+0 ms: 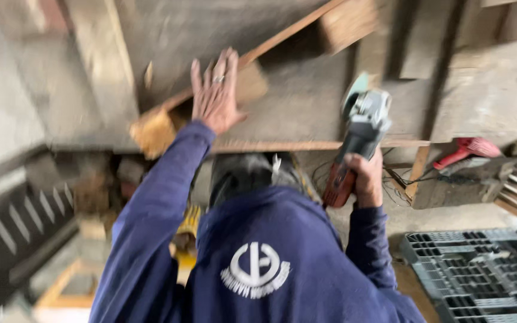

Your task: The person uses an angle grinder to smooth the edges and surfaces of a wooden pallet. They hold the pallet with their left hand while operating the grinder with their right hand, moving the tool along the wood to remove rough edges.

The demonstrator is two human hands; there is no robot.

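No package, sign or screen is visible here; the only label-like thing is a round white printed emblem (255,270) with small white marks under it, on the front of the dark blue sweatshirt (282,239).

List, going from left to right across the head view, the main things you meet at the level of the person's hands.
Wooden block → left hand on the wooden strip → angle grinder held in the right hand → red tool.

Grey dusty desk (306,101) carrying a long wooden strip (282,33) lying slantwise with wooden blocks (154,131) at its ends, floor (450,218) below bearing a red tool (465,149), tangled cables (399,176), a dark plastic pallet (480,275)
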